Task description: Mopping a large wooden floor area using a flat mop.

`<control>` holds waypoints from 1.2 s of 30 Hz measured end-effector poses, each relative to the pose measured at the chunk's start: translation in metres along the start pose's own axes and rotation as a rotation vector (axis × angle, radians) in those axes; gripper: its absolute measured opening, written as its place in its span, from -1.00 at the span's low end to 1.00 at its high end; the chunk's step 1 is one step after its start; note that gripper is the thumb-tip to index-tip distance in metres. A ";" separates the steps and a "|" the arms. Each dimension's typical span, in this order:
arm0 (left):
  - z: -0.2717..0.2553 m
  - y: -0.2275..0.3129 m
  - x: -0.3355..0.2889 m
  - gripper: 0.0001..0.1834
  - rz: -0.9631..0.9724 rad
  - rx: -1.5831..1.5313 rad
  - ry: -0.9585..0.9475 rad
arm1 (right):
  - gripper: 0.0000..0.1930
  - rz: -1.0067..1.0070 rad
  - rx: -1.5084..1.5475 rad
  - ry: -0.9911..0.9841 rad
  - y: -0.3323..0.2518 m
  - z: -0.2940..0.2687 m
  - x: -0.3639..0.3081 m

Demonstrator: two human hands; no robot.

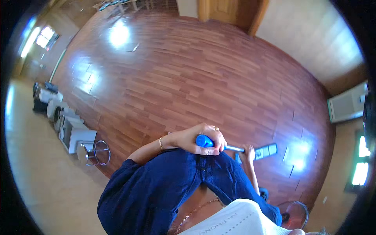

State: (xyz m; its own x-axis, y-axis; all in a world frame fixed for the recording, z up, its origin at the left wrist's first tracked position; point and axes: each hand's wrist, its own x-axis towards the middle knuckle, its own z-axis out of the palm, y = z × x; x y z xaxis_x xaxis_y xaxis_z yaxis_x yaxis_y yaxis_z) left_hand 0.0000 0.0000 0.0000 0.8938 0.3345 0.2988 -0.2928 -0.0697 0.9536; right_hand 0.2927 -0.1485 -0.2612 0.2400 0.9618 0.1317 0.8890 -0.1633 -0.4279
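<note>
My left hand (205,137) is closed around the blue grip end of a flat mop (267,151), close in front of my waist. A gold-coloured bracelet and a ring show on this hand. Lower down the thin shaft, my right hand (247,154) has its fingers wrapped round the pole. To the right, the mop's blue rectangular head with a paler middle rests at the wood-plank floor (188,78). My right hand and arm partly cover the near end of the head.
At the left wall stand a round-seated metal stool (94,152), a white cabinet (76,135) and several boxy items. A pale upright unit (346,102) stands by the right wall. Behind me at the lower right lies a dark curved hose (303,207). A wooden door (223,11) is far ahead.
</note>
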 end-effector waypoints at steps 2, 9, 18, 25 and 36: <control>0.003 0.006 -0.002 -0.93 0.003 0.019 0.024 | -0.85 0.000 0.067 -0.071 0.007 0.005 0.001; -0.001 0.073 -0.028 -0.87 0.145 0.268 0.124 | -0.72 -0.281 0.161 -0.143 -0.075 -0.006 0.053; 0.004 0.144 -0.081 -0.82 0.295 0.676 0.216 | -0.73 -0.677 0.474 -0.256 -0.213 0.022 0.114; -0.002 0.172 -0.100 -0.71 0.435 0.813 0.275 | -0.69 -0.892 0.556 -0.387 -0.307 0.069 0.127; -0.039 0.135 -0.088 -0.71 0.287 0.894 0.412 | -0.32 -0.555 1.413 -1.029 -0.343 -0.028 0.165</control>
State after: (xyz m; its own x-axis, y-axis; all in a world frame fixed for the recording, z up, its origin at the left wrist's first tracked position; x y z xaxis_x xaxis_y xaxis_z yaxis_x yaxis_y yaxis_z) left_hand -0.1315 -0.0025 0.1014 0.5946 0.4798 0.6452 0.0338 -0.8166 0.5762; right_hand 0.0381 0.0603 -0.0680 -0.7236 0.6605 0.2007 -0.3126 -0.0544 -0.9483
